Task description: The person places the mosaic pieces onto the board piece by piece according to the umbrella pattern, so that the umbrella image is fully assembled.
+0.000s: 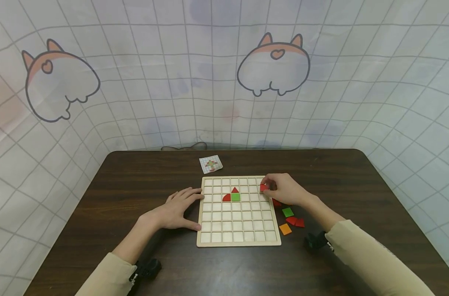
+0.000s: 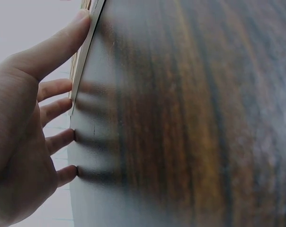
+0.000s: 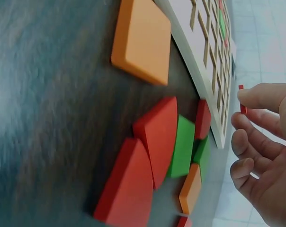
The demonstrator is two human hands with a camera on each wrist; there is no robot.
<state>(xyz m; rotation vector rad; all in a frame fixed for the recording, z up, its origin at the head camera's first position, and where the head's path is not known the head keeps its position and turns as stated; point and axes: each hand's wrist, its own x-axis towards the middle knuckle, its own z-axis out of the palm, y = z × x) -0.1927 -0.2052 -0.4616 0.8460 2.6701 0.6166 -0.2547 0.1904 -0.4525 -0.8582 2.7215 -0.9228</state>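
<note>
A pale wooden grid board [image 1: 217,237] lies on the dark table. Three pieces sit in its cells: a red triangle [image 1: 235,190], a red quarter-round piece [image 1: 226,197] and a green square [image 1: 236,197]. My left hand [image 1: 174,209] rests at the board's left edge, fingers spread and touching the rim. Over the upper right of the board, my right hand [image 1: 285,189] pinches a small red piece [image 1: 263,188] between thumb and finger. Its exact shape is partly hidden by the fingers. In the right wrist view the red piece [image 3: 242,100] appears edge-on.
Loose pieces lie right of the board: a green square [image 1: 288,212], an orange square [image 1: 285,229], red pieces [image 1: 300,223] and others partly under the right arm. Behind the board is a small printed card [image 1: 211,164] with a coloured figure. A patterned curtain [image 1: 217,82] hangs beyond the table.
</note>
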